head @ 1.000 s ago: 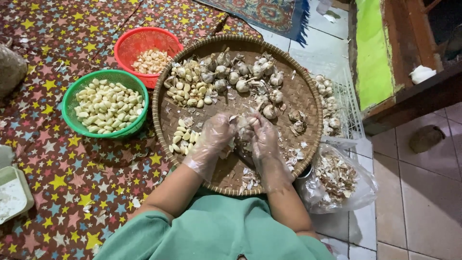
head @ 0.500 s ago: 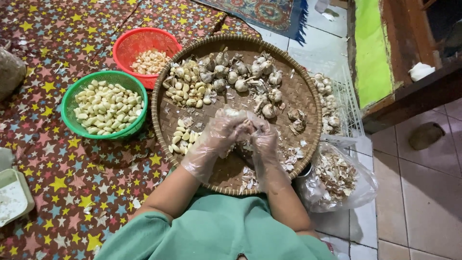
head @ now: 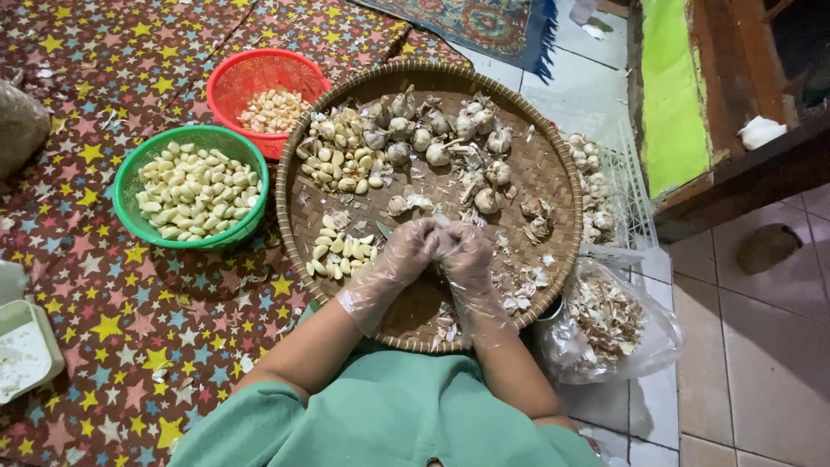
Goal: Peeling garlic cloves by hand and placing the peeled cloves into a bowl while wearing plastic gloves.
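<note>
**Gloved hands locked together over the garlic tray, hardly shifted in the last second**

Far left, on the star-patterned floor mat [head: 130,346]: a pale grey tub [head: 26,350], only partly in view. Next along, a green basket [head: 192,186] heaped with peeled cloves, and behind it a red basket [head: 268,86] with a thinner layer of smaller, yellower cloves.

Then the round woven tray [head: 553,259]. On its left side, a mound of separated cloves [head: 341,160] and, nearer the body, a small row of peeled cloves [head: 341,253]. Along the far rim, whole bulbs [head: 441,138], with papery skins scattered around.

Since a second ago, little altered: both hands kept to the middle of the tray and drew slightly closer, and the piles lie as they did. Judged from that, the same small piece stays in hand, with nothing added to either basket.

Left hand [head: 405,255] in a clear plastic glove, fingers curled in tight, fingertips against those of the right hand [head: 464,251], gloved and curled alike. Pinched together just above the tray; whatever sits between them is hidden by the film and fingers, so cannot tell its kind.

Right of the tray, a white slatted crate [head: 635,216] with more bulbs and a clear bag [head: 609,324] of skins, on the tiled floor.
</note>
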